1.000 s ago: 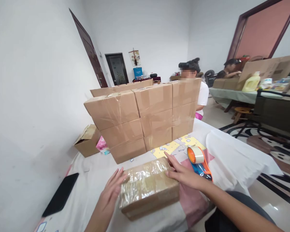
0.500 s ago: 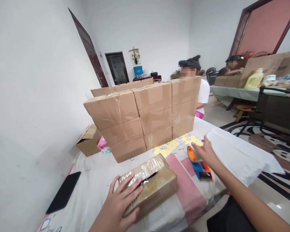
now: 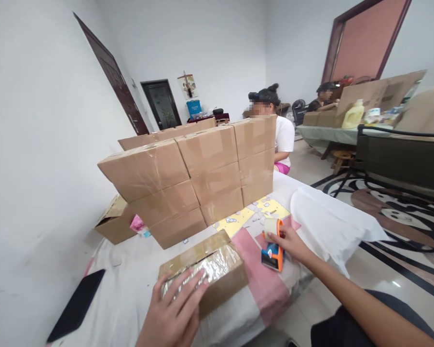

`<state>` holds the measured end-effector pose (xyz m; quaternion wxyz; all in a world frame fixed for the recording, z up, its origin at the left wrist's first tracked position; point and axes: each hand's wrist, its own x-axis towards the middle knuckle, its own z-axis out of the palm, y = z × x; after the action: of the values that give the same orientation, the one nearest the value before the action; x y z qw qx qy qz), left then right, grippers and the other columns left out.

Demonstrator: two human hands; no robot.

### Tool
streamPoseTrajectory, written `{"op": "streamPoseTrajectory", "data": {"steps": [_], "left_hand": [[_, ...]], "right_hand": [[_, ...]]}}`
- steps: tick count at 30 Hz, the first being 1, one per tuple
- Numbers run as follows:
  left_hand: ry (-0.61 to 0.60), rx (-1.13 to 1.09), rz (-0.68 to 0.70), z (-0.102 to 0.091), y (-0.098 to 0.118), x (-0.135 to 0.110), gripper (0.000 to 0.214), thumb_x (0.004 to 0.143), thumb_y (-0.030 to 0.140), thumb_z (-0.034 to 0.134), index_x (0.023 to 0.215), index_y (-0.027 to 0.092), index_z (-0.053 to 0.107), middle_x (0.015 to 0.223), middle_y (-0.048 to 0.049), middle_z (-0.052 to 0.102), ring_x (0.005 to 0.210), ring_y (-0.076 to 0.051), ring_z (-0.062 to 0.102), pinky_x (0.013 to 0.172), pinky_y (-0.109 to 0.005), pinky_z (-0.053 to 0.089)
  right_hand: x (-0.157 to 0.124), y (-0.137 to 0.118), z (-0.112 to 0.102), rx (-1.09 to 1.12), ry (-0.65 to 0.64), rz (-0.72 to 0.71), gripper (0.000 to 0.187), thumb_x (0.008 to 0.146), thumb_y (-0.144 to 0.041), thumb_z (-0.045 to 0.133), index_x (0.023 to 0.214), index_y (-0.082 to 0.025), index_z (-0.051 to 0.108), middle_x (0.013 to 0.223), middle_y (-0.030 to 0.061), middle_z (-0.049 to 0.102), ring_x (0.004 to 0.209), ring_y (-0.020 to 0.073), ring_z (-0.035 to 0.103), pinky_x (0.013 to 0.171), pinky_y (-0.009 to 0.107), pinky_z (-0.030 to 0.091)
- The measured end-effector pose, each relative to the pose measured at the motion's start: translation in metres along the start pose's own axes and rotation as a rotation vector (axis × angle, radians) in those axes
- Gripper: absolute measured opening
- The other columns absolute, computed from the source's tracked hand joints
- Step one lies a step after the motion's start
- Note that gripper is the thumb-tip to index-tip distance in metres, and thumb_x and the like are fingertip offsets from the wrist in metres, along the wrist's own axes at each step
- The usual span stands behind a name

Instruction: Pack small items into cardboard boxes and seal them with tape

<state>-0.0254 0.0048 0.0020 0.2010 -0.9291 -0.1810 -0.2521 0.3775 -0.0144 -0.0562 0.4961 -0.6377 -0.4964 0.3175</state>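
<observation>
A small cardboard box (image 3: 217,279) with shiny clear tape over its top lies on the bed near me. My left hand (image 3: 175,315) rests flat on its near end, fingers spread. To the right, my right hand (image 3: 288,242) is closed round an orange and blue tape dispenser (image 3: 273,246) carrying a roll of clear tape, lifted slightly off the cover.
A wall of stacked, taped cardboard boxes (image 3: 198,173) stands across the bed. A black phone (image 3: 75,306) lies at the left. An open carton (image 3: 114,221) sits by the wall. A person in a white shirt (image 3: 284,140) sits behind the stack; another person (image 3: 321,99) sits farther back.
My right hand left the box, reached the tape dispenser and picked it up. My left hand moved from the box's side onto its top. The view has swung to the right.
</observation>
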Motion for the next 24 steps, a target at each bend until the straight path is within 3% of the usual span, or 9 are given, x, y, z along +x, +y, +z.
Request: {"op": "streamPoseTrajectory", "data": {"steps": [2, 4, 8, 10, 12, 14, 16, 21, 24], "left_hand": [[0.058, -0.141, -0.013, 0.015, 0.027, 0.006, 0.051, 0.085, 0.012, 0.054, 0.132, 0.030, 0.062, 0.117, -0.0045, 0.075, 0.104, -0.022, 0.071, 0.095, -0.035, 0.051], [0.071, -0.361, -0.083, 0.033, 0.062, 0.019, 0.041, 0.089, 0.018, 0.054, 0.128, 0.027, 0.064, 0.104, -0.0082, 0.076, 0.090, -0.022, 0.072, 0.081, -0.034, 0.056], [0.025, -0.737, -0.493, 0.056, 0.116, 0.067, 0.050, 0.093, 0.041, 0.055, 0.138, 0.020, 0.054, 0.109, -0.0146, 0.069, 0.093, -0.024, 0.068, 0.079, -0.036, 0.059], [0.047, -0.861, -0.649, 0.059, 0.126, 0.094, 0.047, 0.094, 0.047, 0.053, 0.132, 0.019, 0.058, 0.111, -0.0143, 0.066, 0.098, -0.024, 0.066, 0.082, -0.037, 0.059], [0.059, -0.960, -0.753, 0.061, 0.129, 0.116, 0.041, 0.096, 0.051, 0.049, 0.108, 0.018, 0.069, 0.101, -0.0121, 0.064, 0.096, -0.023, 0.065, 0.083, -0.036, 0.057], [0.067, -1.032, -0.806, 0.066, 0.130, 0.131, 0.048, 0.095, 0.058, 0.048, 0.079, 0.018, 0.070, 0.085, -0.0087, 0.060, 0.084, -0.021, 0.062, 0.076, -0.033, 0.056], [0.103, -1.083, -0.839, 0.072, 0.136, 0.140, 0.055, 0.092, 0.064, 0.049, 0.065, 0.019, 0.064, 0.075, -0.0057, 0.053, 0.075, -0.019, 0.057, 0.070, -0.032, 0.054], [0.185, -1.142, -0.876, 0.085, 0.160, 0.149, 0.050, 0.092, 0.060, 0.055, 0.065, 0.019, 0.065, 0.073, -0.0022, 0.044, 0.071, -0.017, 0.050, 0.065, -0.029, 0.048], [0.216, -1.203, -0.882, 0.085, 0.169, 0.153, 0.047, 0.093, 0.054, 0.057, 0.063, 0.018, 0.064, 0.072, -0.0008, 0.042, 0.070, -0.014, 0.047, 0.063, -0.026, 0.045]], "right_hand": [[-0.005, -0.013, 0.011, 0.082, 0.018, -0.024, 0.051, 0.077, -0.066, 0.065, 0.081, -0.015, 0.068, 0.077, 0.0084, 0.071, 0.075, 0.0260, 0.066, 0.067, 0.036, 0.054], [-0.014, -0.029, 0.023, 0.203, 0.011, -0.060, 0.051, 0.080, -0.066, 0.063, 0.086, -0.016, 0.067, 0.079, 0.0079, 0.071, 0.073, 0.0244, 0.066, 0.068, 0.036, 0.054], [-0.037, -0.059, 0.042, 0.403, -0.020, -0.165, 0.050, 0.089, -0.066, 0.056, 0.095, -0.017, 0.065, 0.082, 0.0054, 0.069, 0.071, 0.0198, 0.064, 0.065, 0.031, 0.053], [-0.045, -0.066, 0.047, 0.437, -0.022, -0.200, 0.054, 0.090, -0.069, 0.052, 0.098, -0.018, 0.066, 0.083, 0.0050, 0.068, 0.073, 0.0196, 0.064, 0.066, 0.031, 0.054], [-0.050, -0.065, 0.047, 0.425, 0.017, -0.209, 0.061, 0.091, -0.074, 0.046, 0.102, -0.018, 0.067, 0.087, 0.0066, 0.068, 0.080, 0.0217, 0.065, 0.070, 0.033, 0.056], [-0.050, -0.058, 0.043, 0.375, 0.118, -0.210, 0.067, 0.089, -0.078, 0.042, 0.105, -0.019, 0.068, 0.098, 0.0097, 0.069, 0.093, 0.0253, 0.065, 0.080, 0.037, 0.057], [-0.050, -0.049, 0.036, 0.312, 0.224, -0.224, 0.070, 0.088, -0.081, 0.039, 0.107, -0.019, 0.068, 0.107, 0.0117, 0.068, 0.105, 0.0277, 0.063, 0.090, 0.040, 0.056], [-0.051, -0.035, 0.013, 0.178, 0.300, -0.297, 0.069, 0.096, -0.074, 0.027, 0.100, -0.019, 0.068, 0.082, 0.0081, 0.064, 0.080, 0.0233, 0.060, 0.078, 0.038, 0.056], [-0.053, -0.035, 0.002, 0.093, 0.222, -0.495, 0.062, 0.101, -0.064, 0.026, 0.087, -0.020, 0.067, 0.075, 0.0066, 0.061, 0.071, 0.0208, 0.056, 0.072, 0.036, 0.052]]}}
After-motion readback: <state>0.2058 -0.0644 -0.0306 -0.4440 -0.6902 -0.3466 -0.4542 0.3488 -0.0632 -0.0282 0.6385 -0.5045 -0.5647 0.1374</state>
